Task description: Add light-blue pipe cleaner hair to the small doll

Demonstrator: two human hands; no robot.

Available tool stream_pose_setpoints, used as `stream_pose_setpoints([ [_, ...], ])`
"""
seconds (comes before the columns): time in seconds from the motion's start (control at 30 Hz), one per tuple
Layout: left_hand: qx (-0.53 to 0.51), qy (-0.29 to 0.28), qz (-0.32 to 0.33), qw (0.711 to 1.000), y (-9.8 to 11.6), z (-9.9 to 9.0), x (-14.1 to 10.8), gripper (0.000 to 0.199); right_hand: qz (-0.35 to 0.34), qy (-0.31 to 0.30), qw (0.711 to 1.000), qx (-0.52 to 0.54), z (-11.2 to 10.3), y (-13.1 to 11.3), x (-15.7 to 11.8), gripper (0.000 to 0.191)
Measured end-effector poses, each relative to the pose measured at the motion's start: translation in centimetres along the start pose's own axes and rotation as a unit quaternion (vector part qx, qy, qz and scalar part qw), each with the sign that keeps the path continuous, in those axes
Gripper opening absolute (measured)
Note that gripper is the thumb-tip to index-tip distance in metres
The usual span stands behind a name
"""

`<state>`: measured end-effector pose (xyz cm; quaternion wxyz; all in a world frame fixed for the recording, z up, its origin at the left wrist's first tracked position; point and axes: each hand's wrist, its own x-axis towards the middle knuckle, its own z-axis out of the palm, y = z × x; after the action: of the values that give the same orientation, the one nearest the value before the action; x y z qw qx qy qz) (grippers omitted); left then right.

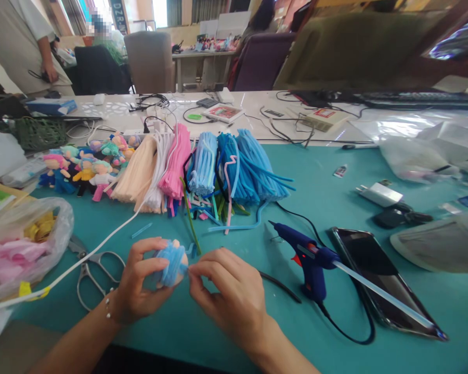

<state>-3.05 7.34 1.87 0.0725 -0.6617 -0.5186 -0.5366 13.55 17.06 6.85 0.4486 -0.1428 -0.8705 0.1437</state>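
Light blue pipe cleaner is wrapped around a small peach doll head (172, 264), held above the green mat. My left hand (144, 280) grips it from the left, thumb below and fingers on top. At its right side, the fingertips of my right hand (228, 291) pinch together close to the wrapped blue strands; what lies between them is too small to make out. Beyond my hands stand bundles of peach (136, 169), pink (177, 163), light blue (203, 163) and darker blue pipe cleaners (237, 169).
A blue glue gun (310, 254) with a long glue stick rests by a phone (382, 280) on the right. Scissors (88, 267) and a plastic bag (58, 228) are on the left. Finished small dolls (86, 169) cluster behind. A white cable (113, 234) crosses the left foreground.
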Motion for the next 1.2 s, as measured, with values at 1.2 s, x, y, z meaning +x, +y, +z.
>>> stream_pose_setpoints([
  [1.2,-0.198,0.012,-0.129,0.972,-0.5,0.2,0.7,0.043,-0.013,-0.013,0.994,0.104,-0.9,1.1,0.2,0.013],
])
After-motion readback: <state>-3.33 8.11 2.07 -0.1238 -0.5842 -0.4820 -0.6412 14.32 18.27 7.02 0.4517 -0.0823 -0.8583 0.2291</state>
